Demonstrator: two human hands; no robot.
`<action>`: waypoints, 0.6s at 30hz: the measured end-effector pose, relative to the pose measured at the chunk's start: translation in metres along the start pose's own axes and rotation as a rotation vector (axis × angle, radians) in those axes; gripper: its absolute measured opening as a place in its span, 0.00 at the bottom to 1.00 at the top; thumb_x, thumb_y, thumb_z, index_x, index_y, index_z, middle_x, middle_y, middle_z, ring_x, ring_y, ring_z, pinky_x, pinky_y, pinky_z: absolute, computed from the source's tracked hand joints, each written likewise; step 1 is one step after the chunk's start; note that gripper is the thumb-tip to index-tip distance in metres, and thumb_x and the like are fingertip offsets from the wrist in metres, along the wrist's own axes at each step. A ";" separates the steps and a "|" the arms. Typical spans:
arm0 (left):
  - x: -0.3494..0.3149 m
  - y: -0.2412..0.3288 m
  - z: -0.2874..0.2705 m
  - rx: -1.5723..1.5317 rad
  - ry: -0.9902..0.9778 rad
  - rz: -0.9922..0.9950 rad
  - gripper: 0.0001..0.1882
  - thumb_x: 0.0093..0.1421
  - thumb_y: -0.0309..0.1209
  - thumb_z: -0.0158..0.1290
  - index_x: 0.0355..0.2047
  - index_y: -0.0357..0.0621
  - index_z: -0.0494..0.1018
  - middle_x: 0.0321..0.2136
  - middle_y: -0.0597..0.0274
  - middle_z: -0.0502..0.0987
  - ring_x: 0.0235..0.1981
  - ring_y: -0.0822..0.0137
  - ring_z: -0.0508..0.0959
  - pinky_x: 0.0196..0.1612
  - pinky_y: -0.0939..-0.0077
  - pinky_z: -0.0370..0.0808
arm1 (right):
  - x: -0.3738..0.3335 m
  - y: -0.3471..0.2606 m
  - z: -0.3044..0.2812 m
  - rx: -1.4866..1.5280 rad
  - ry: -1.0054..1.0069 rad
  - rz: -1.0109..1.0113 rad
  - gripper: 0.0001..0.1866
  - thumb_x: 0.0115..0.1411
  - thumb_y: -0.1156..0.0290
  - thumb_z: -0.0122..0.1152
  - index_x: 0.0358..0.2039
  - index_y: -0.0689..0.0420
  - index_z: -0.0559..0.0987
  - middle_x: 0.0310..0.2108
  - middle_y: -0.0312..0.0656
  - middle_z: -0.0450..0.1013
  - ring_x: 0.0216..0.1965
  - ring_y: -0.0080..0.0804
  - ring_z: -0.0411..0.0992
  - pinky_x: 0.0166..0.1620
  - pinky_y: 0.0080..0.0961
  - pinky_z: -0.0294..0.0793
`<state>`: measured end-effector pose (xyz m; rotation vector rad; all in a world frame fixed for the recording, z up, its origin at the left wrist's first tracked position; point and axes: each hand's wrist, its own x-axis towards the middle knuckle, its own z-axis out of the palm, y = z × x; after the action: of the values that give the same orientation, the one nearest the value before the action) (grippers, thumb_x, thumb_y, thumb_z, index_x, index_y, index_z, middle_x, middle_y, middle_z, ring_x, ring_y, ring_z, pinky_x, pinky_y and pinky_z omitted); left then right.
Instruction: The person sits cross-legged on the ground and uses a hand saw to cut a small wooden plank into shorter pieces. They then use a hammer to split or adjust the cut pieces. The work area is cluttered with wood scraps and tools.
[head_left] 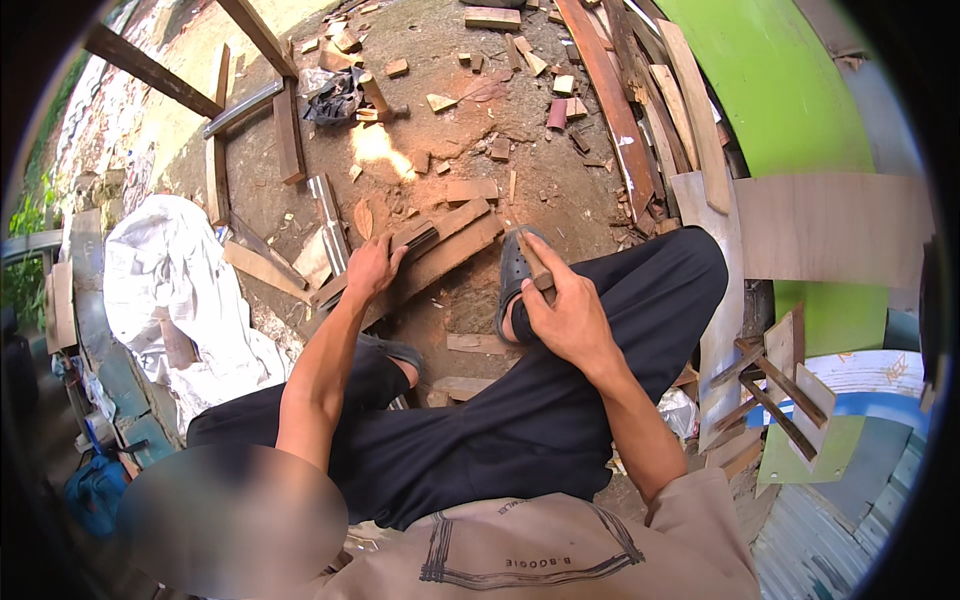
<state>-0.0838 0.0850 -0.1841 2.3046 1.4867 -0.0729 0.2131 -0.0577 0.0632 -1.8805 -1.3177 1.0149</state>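
Note:
My left hand [372,268] is closed over a dark piece of wood [415,236]. That piece lies along a thicker wooden plank [455,252], which slants up to the right on the ground between my feet. In front of my right knee, my right hand [568,315] grips a short wooden-handled tool [536,265]. Its narrow end points up and left; the fingers cover part of it, so I cannot tell its exact kind. The tool is apart from the plank, over my grey clog [513,270].
A metal bar [328,215] lies left of the plank. A wooden mallet [375,100] stands beyond, among scattered offcuts [440,102]. Long boards [620,110] and a green panel [790,90] line the right. White cloth [170,270] lies left, below a wooden frame [288,130].

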 end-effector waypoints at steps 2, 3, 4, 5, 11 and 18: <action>-0.003 -0.002 0.004 -0.023 0.034 -0.007 0.30 0.67 0.55 0.50 0.55 0.41 0.73 0.42 0.43 0.80 0.45 0.44 0.80 0.50 0.52 0.76 | 0.014 -0.007 -0.012 -0.141 -0.048 -0.045 0.31 0.59 0.73 0.59 0.65 0.60 0.70 0.34 0.63 0.78 0.37 0.62 0.78 0.44 0.47 0.76; -0.006 -0.003 0.004 -0.043 0.042 -0.024 0.31 0.66 0.56 0.52 0.54 0.41 0.74 0.43 0.43 0.80 0.46 0.44 0.80 0.50 0.52 0.76 | 0.023 -0.012 -0.018 -0.235 -0.089 -0.050 0.31 0.59 0.73 0.59 0.65 0.59 0.70 0.36 0.64 0.78 0.40 0.64 0.77 0.46 0.49 0.76; -0.009 -0.001 0.003 -0.063 0.047 -0.039 0.31 0.65 0.56 0.53 0.54 0.41 0.75 0.45 0.43 0.80 0.47 0.44 0.80 0.51 0.52 0.76 | 0.032 -0.009 -0.021 -0.335 -0.070 -0.193 0.31 0.60 0.75 0.60 0.65 0.56 0.70 0.29 0.61 0.76 0.31 0.60 0.76 0.40 0.43 0.75; -0.012 0.000 0.000 -0.068 0.040 -0.009 0.32 0.64 0.56 0.54 0.54 0.41 0.75 0.44 0.44 0.80 0.47 0.44 0.80 0.51 0.53 0.76 | 0.043 -0.004 -0.022 -0.399 -0.079 -0.272 0.32 0.59 0.75 0.60 0.65 0.55 0.70 0.34 0.60 0.78 0.36 0.62 0.76 0.41 0.46 0.75; -0.009 -0.010 0.001 -0.039 0.038 0.017 0.31 0.60 0.57 0.58 0.51 0.44 0.78 0.42 0.49 0.81 0.47 0.49 0.80 0.51 0.56 0.77 | 0.147 0.090 -0.005 -1.004 -0.303 -0.418 0.35 0.59 0.72 0.60 0.68 0.47 0.65 0.51 0.48 0.77 0.49 0.50 0.77 0.49 0.46 0.75; -0.016 -0.034 0.010 -0.067 -0.004 -0.036 0.27 0.55 0.55 0.64 0.48 0.52 0.81 0.44 0.56 0.81 0.47 0.52 0.81 0.49 0.58 0.78 | 0.175 0.201 0.000 -1.454 -0.516 0.068 0.38 0.63 0.70 0.54 0.74 0.45 0.57 0.57 0.48 0.75 0.61 0.48 0.70 0.61 0.47 0.67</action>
<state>-0.1192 0.0797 -0.1989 2.2237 1.5058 -0.0367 0.3442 0.0465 -0.1442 -2.6944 -2.7814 0.5178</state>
